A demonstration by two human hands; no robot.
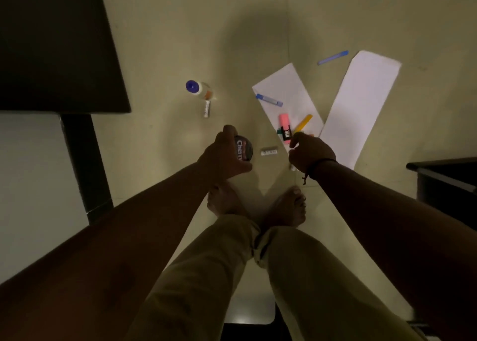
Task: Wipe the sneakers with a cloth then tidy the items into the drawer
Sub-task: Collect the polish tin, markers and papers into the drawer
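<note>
Dim, yellowish light throughout — small print and fine edges hard to read. Left hand (225, 152) curled round a round dark polish tin (244, 149), lid facing up and to the right, only part of the white lettering legible, the left half of the tin hidden behind the fingers. Held just above the pale floor (160, 44), ahead of two bare feet. Right hand (311, 151) with fingers bent downward over the near end of a cluster of highlighters — whether anything is pinched cannot be told, fingertips being hidden. Pink highlighter (284, 126) lying with its long axis roughly away from the person, black-capped end nearest; yellow highlighter (304, 123) slanting up to the right. Both on a white paper sheet (286, 87), a second white paper sheet (361, 103) angled beside it. Blue marker (269, 100) on the first sheet, another blue pen (333, 57) on the floor beyond. Small white eraser-like block (269, 151) between the hands. Blue-capped glue bottle (197, 89) standing further left. Dark drawer unit (449, 178) cut off at the right edge.
</note>
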